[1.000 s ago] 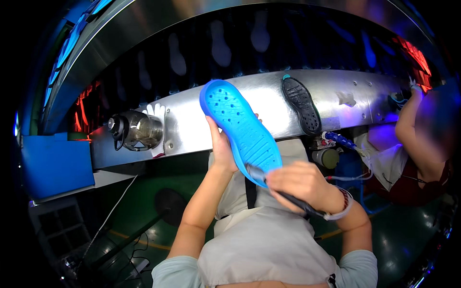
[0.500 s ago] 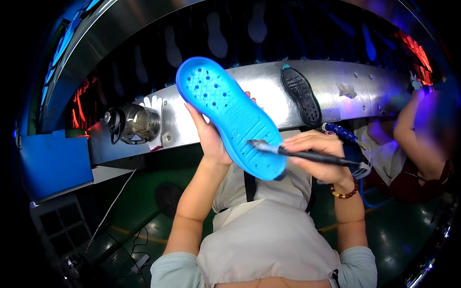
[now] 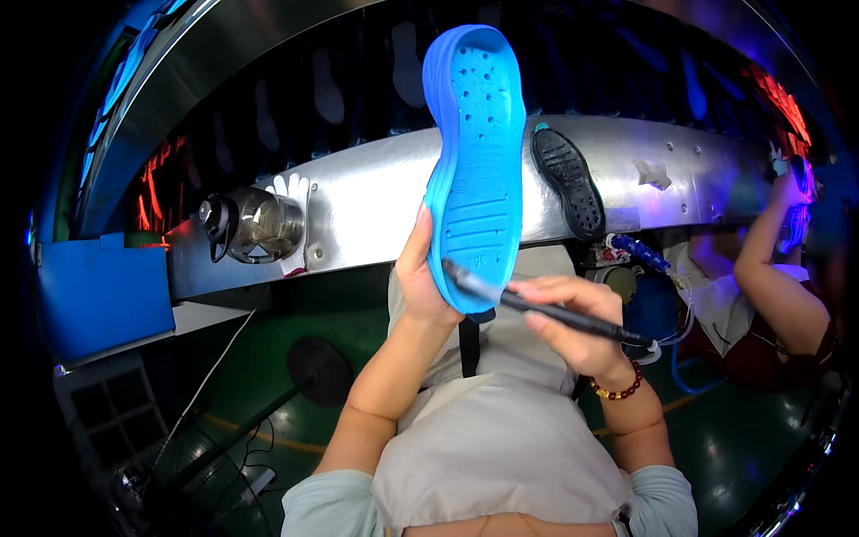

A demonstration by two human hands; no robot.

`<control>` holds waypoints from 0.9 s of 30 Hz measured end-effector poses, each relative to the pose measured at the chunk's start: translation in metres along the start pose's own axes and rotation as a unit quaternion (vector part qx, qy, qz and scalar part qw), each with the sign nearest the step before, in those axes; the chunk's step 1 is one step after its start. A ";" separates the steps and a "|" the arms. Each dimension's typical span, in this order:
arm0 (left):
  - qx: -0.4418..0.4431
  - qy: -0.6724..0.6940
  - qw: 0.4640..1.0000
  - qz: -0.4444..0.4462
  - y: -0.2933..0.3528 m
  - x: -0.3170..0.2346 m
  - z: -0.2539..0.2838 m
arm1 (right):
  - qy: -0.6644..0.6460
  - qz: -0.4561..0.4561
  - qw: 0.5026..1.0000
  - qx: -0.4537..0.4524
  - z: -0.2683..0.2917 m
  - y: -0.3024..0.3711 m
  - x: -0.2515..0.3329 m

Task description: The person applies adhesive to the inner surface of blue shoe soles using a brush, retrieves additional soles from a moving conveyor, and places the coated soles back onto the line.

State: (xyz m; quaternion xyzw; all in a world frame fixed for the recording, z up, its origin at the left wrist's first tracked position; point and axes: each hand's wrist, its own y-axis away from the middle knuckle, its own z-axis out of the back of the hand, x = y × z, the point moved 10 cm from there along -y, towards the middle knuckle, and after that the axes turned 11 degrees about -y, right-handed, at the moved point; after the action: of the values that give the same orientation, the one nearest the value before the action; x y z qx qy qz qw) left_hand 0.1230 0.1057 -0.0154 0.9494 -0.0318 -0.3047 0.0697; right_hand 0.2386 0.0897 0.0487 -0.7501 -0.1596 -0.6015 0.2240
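My left hand [image 3: 420, 277] grips a bright blue shoe sole [image 3: 480, 192] by the side of its lower end, with the cupped inner face turned toward me. The sole stands nearly lengthwise in front of me and has small holes at the far end and cross ridges nearer. A brush with a black handle [image 3: 573, 320] is held between the fingers of my right hand [image 3: 580, 327]. Its dark bristles touch the inside of the sole near the lower left edge. On the metal ledge beyond lies a black sole [image 3: 569, 179], right of the blue one.
A metal ledge [image 3: 358, 192] curves across in front of me, with a dark rack of hanging soles behind. At left stand a clear jug [image 3: 255, 225], a white glove [image 3: 295, 192] and a blue box [image 3: 107, 300]. A co-worker's arm [image 3: 761, 228] is at far right.
The blue sole has swung upright and its far end moved up and right. The brush shifted from the middle ridges to the lower left edge. My right hand moved slightly left.
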 end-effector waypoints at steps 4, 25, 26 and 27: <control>-0.033 0.017 0.999 -0.011 -0.006 -0.005 0.006 | -0.062 -0.014 0.997 -0.049 0.017 -0.003 -0.010; 0.033 -0.013 0.978 0.205 -0.007 0.009 0.003 | 0.160 0.135 0.956 0.205 -0.026 -0.007 0.042; 0.040 -0.036 0.970 0.236 -0.003 0.014 0.002 | 0.184 0.140 0.956 0.178 -0.015 -0.012 0.043; 0.041 -0.075 0.960 0.268 0.002 0.019 0.000 | 0.224 0.140 0.940 0.214 -0.018 -0.013 0.035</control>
State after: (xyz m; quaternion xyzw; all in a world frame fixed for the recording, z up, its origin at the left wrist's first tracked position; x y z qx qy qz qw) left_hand 0.1385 0.1018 -0.0260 0.8826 -0.3025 -0.3436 0.1071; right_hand 0.2252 0.0902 0.0881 -0.5452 -0.1236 -0.6678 0.4915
